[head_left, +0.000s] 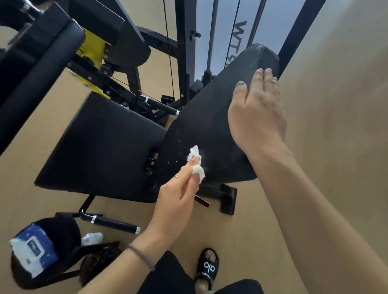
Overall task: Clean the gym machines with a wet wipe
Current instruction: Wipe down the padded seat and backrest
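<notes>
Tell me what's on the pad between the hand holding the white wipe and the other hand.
In the head view, only bare black back pad separates the left hand with the crumpled white wipe from the right hand.

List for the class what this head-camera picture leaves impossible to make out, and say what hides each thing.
- Wet wipe: its full size, crumpled in the left hand.
- Back pad: the patch beneath the right hand, which lies flat on it.
- Wipe pack: label print, too small and blurred.
- Lettering on the panel behind the machine: cut off by the pad and frame bars.
- Left pad: cropped by the picture edge.
</notes>
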### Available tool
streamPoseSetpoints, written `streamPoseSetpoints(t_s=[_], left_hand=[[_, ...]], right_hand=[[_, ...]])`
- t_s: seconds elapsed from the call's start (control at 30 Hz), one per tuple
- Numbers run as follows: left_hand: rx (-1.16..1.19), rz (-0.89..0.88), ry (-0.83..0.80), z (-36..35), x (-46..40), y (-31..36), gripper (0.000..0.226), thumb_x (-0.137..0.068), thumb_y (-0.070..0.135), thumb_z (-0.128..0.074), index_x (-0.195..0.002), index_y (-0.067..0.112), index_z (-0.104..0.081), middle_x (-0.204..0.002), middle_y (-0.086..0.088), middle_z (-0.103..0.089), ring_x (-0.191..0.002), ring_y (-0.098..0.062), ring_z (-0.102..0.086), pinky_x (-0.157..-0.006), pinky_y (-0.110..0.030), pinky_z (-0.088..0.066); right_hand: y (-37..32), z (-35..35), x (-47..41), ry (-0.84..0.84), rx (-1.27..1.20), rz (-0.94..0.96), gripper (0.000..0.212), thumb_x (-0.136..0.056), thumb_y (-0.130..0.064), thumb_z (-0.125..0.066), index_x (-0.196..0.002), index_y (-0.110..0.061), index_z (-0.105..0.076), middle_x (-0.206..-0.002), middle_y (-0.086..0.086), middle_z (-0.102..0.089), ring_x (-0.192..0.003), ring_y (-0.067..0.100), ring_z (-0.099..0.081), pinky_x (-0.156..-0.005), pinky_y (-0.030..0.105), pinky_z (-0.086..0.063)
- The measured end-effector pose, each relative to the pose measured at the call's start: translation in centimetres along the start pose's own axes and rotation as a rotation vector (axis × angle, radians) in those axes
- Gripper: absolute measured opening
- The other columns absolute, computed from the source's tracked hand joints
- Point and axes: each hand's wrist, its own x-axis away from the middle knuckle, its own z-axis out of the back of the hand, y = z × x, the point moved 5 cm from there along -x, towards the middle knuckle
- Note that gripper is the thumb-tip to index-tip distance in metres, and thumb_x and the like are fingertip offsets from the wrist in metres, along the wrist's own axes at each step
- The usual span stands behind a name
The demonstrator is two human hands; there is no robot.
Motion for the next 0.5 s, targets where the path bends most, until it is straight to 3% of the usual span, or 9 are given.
streamPoseSetpoints(t_s=[0.07,0.17,0.23,0.37,0.43,0.5], left_hand=[[0.04,-0.036,0.0,-0.6,1.6,0.6,0.038,-0.105,0.035,-0.045,-0.142,0.044,-0.042,-0.15,0.001,-0.051,-0.143,-0.013,-0.038,-0.119,-0.046,-0.031],[-0.026,-0.072,0.0,-0.5,-1.8,-0.4,0.037,-0.107,0.03,-0.043,-0.143,0.039,-0.044,-0.147,0.007,-0.054,-0.138,-0.006,-0.045,-0.118,-0.033,-0.034],[-0.077,0.049,0.044,0.6,-5.4,-3.9,0.037,-0.108,0.027,-0.042,-0.143,0.034,-0.051,-0.142,0.01,-0.057,-0.133,-0.001,-0.05,-0.116,-0.028,-0.038],[-0.224,0.378,0.047,3.5,-7.6,-10.4,0.039,-0.108,0.028,-0.041,-0.144,0.021,-0.055,-0.144,0.006,-0.057,-0.137,-0.015,-0.048,-0.116,-0.032,-0.036],[-0.199,0.325,0.067,3.5,-7.4,-8.8,0.036,-0.107,0.027,-0.044,-0.139,0.022,-0.059,-0.132,0.013,-0.062,-0.132,-0.013,-0.052,-0.108,-0.024,-0.041],[-0.099,0.132,0.028,1.9,-7.4,-4.0,0.034,-0.107,0.027,-0.046,-0.138,0.026,-0.06,-0.124,0.022,-0.062,-0.129,-0.002,-0.053,-0.101,-0.012,-0.039]], right_hand=[[-0.1,-0.1,0.0,0.009,0.023,-0.001,0.062,-0.108,-0.04,-0.022,-0.162,-0.01,-0.011,-0.17,0.007,-0.006,-0.156,0.019,-0.004,-0.127,0.037,-0.005],[-0.4,-0.3,-0.1,0.022,0.047,-0.002,0.063,-0.108,-0.039,-0.023,-0.161,-0.009,-0.011,-0.17,0.008,-0.007,-0.156,0.021,-0.005,-0.127,0.038,-0.006],[-0.2,-0.2,0.0,0.032,0.06,-0.006,0.062,-0.108,-0.039,-0.024,-0.161,-0.01,-0.012,-0.17,0.007,-0.008,-0.156,0.02,-0.006,-0.127,0.038,-0.007],[-0.3,-0.1,0.0,0.059,0.077,-0.01,0.061,-0.108,-0.04,-0.025,-0.161,-0.011,-0.015,-0.17,0.006,-0.01,-0.156,0.019,-0.008,-0.127,0.037,-0.008],[-0.4,-0.1,0.0,0.063,0.087,-0.011,0.061,-0.108,-0.039,-0.025,-0.161,-0.011,-0.015,-0.169,0.007,-0.011,-0.156,0.02,-0.009,-0.127,0.036,-0.008],[-0.5,-0.2,0.0,0.068,0.104,-0.015,0.061,-0.108,-0.039,-0.025,-0.161,-0.01,-0.016,-0.169,0.008,-0.011,-0.156,0.021,-0.009,-0.127,0.037,-0.008]])
